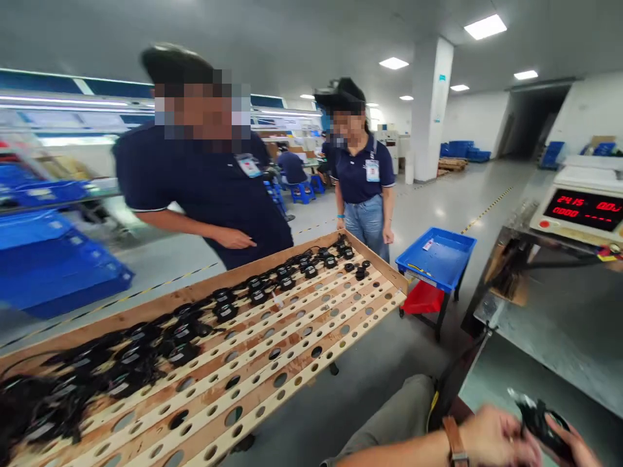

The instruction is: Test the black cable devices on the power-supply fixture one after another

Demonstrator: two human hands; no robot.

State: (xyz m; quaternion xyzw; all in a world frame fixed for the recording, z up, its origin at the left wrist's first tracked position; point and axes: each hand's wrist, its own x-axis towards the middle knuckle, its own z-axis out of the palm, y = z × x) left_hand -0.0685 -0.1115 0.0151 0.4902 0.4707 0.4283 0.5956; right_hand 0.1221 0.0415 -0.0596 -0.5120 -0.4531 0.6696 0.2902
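At the lower right, my right hand (pixel 577 447) is wrapped round a black round device with a cable (pixel 548 425), which looks like a small motor. My left hand (pixel 496 434), with a brown watch strap at the wrist, is close beside it. Its fingers are curled and pinched at the device's near side; blur hides what lies between them. Both hands are over the edge of a grey worktop (pixel 516 376). More such black devices with cables (pixel 226 311) lie in rows along the far side of a wooden rack with round holes (pixel 272 363).
Two people in dark shirts (pixel 204 188) (pixel 363 168) stand beyond the rack. A blue tray (pixel 435 256) on a stand has a red bin (pixel 423 298) below it. A meter with red digits (pixel 581 204) stands at the right. Blue crates (pixel 63 259) are stacked at the left.
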